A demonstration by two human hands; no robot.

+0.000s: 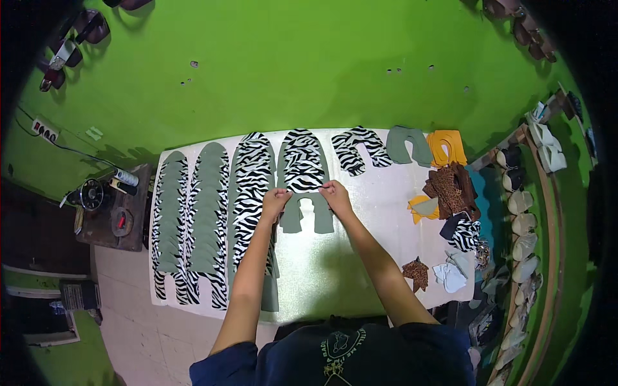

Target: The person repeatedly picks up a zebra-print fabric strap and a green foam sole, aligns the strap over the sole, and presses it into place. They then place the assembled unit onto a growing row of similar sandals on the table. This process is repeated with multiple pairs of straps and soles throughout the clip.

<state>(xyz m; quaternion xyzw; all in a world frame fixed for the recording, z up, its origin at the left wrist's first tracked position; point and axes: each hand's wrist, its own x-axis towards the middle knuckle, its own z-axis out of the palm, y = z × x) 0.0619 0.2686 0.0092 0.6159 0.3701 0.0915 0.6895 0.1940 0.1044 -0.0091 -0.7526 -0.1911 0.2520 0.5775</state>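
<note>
My left hand (275, 203) and my right hand (336, 197) are closed in pinches at the two lower corners of a zebra-print fabric piece (304, 175). It is the lowest of an overlapping column of zebra-print pieces edged with grey-green. Just below it, between my hands, lies a grey-green U-shaped piece (293, 222), its two legs pointing toward me. Left of my left hand runs a longer column of zebra-print pieces (251, 183), partly covered by my left forearm. Two columns of overlapping grey-green pieces (171, 219) with zebra-print edges lie farther left.
Stacks of zebra-print (360, 136), grey-green (400, 145) and yellow pieces (456, 143) lie along the table's (373, 257) far right. Brown leopard-print pieces (447, 186) and white scraps (449, 276) sit at the right edge. A sewing machine (91, 194) stands left; shoes (524, 224) line a right-hand rack.
</note>
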